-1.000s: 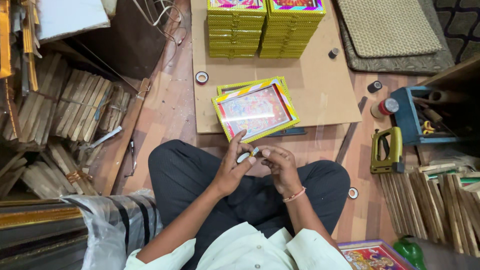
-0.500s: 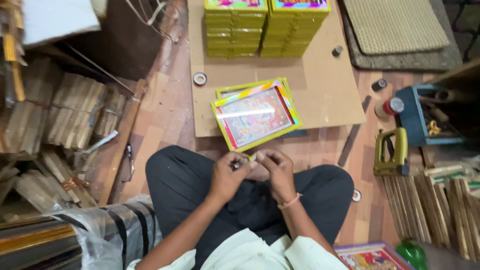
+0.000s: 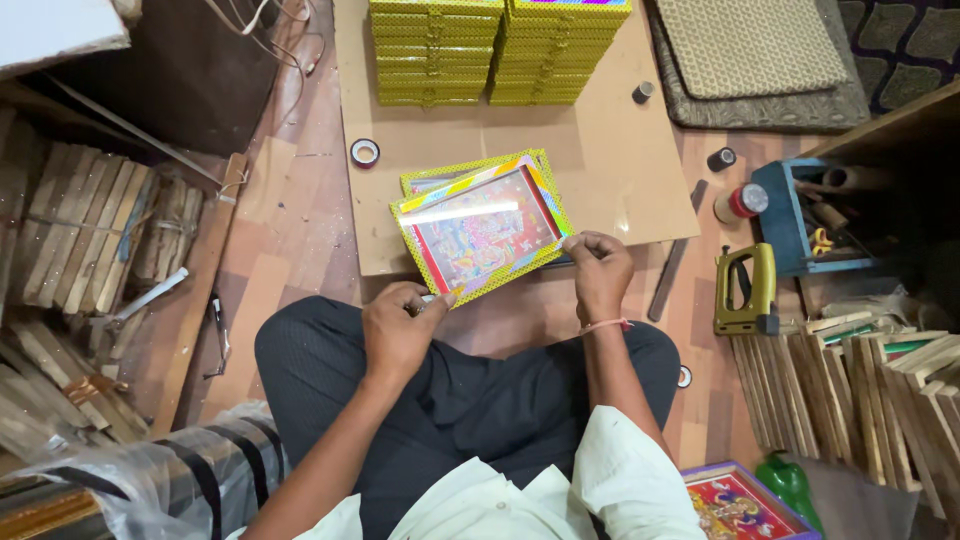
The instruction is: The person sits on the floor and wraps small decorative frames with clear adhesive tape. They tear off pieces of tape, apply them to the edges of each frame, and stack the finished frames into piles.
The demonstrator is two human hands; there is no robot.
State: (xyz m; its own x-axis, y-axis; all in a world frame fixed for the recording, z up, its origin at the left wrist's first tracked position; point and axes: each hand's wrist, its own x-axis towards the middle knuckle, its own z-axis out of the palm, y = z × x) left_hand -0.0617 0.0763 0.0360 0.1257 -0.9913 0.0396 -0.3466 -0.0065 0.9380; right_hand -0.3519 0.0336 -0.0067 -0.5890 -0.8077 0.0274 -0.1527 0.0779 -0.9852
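A picture frame (image 3: 480,225) with a yellow patterned border and a colourful print lies tilted on a brown board (image 3: 610,150), on top of a second similar frame. My left hand (image 3: 398,328) is at the frame's near left corner, fingers pinched on a small pale object that is too small to identify. My right hand (image 3: 598,270) is at the frame's near right corner, fingertips closed on its edge. My dark-trousered crossed legs lie just below both hands.
Two stacks of yellow frames (image 3: 500,50) stand at the board's far end. A tape roll (image 3: 365,152) lies to the left, a yellow staple gun (image 3: 745,290) and a blue tool box (image 3: 800,215) to the right. Wooden strips (image 3: 90,230) are piled on both sides.
My hands were together over my lap, working a small pale object. They have moved apart and forward to the near corners of the frame. The camera has tilted slightly.
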